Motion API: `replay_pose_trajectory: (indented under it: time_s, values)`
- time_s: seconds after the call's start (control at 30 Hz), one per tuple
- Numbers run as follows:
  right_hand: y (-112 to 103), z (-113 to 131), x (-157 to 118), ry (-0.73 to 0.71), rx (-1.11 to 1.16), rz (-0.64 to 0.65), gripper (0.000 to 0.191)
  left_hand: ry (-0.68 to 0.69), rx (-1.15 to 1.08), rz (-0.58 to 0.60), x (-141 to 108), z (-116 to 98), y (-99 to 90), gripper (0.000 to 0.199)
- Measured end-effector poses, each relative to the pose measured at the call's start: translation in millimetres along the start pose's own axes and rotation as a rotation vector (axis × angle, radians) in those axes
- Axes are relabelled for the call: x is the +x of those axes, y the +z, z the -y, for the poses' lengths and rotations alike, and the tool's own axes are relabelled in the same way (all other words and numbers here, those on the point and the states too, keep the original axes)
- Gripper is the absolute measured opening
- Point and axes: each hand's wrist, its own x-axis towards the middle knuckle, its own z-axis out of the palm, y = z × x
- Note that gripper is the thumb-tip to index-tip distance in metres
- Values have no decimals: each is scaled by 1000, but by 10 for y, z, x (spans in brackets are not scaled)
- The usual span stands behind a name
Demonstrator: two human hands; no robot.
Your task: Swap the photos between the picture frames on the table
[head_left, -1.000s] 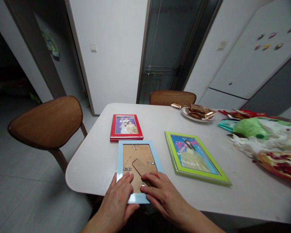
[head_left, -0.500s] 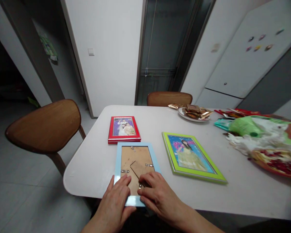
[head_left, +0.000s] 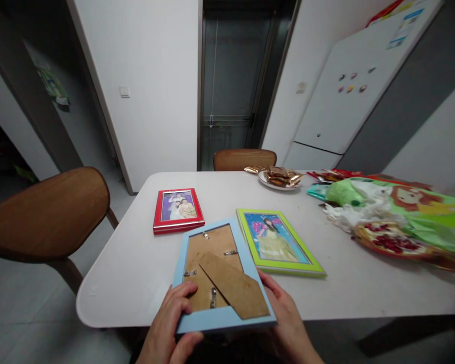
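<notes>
A light-blue picture frame is held back side up at the table's near edge, tilted a little. Its brown backing board shows several small metal clips, and a brown stand flap lies slantwise across it. My left hand grips the lower left corner, fingers on the backing and thumb at the near edge. Around the right edge closes my right hand, its fingers partly hidden behind the frame. Just beyond lie a red picture frame with a group photo and, to the right, a lime-green picture frame with a photo of a person in a yellow dress.
The white table carries a plate of gold-wrapped packets at the back. To the right are a green plastic bag, crumpled white tissue and an opened pomegranate. Wooden chairs stand left and behind.
My right hand has moved from the backing's lower clip to the right edge of the light-blue frame. That frame has lifted and tilted, and its stand flap shows fully. The view has shifted right.
</notes>
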Motion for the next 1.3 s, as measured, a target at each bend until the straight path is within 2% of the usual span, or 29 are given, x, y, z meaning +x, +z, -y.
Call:
replay_pose_trajectory:
  time_s: [0.1,0.17,0.2,0.27,0.33,0.43,0.5,0.57,0.63,0.67,0.77,0.9,1.0,1.13,1.3]
  values:
    - [230,-5,-147,183,295,215,39,-48,-244,15,91,-154,146,24]
    - [378,17,-173,242,440,281,39,-80,-442,-8,170,-253,291,32]
    - [429,38,-157,257,498,280,38,-88,-533,-13,218,-301,358,33]
    - [449,102,-75,228,556,201,35,-100,-664,-14,335,-397,449,32]
    - [336,192,62,133,515,81,38,-96,-719,-22,483,-497,464,41]
    - [-61,358,353,-43,281,-71,53,-88,-742,-36,752,-660,420,69]
    - [-394,474,588,-90,-24,-154,59,-148,-756,5,938,-746,450,71]
    - [-700,577,818,-107,-384,-199,57,-231,-782,53,1107,-772,579,65]
    - [-934,651,1005,-149,-753,-229,52,-289,-806,59,1242,-724,787,64]
    - [-1021,673,1077,-157,-836,-247,49,-319,-801,55,1293,-677,903,63]
    - [-1195,672,1222,-157,-944,-295,42,-385,-716,56,1388,-480,1214,57]
    - [-1344,585,1327,-131,-1040,-310,41,-314,-412,76,1419,-213,1443,52]
    - [-1411,536,1333,-115,-1081,-294,39,-241,-97,124,1385,-140,1484,51]
    - [-1392,522,1327,-111,-1114,-274,34,-178,252,162,1396,-203,1472,56]
    - [-1317,569,1488,-79,-1151,-337,32,-92,370,176,1659,-182,1557,54]
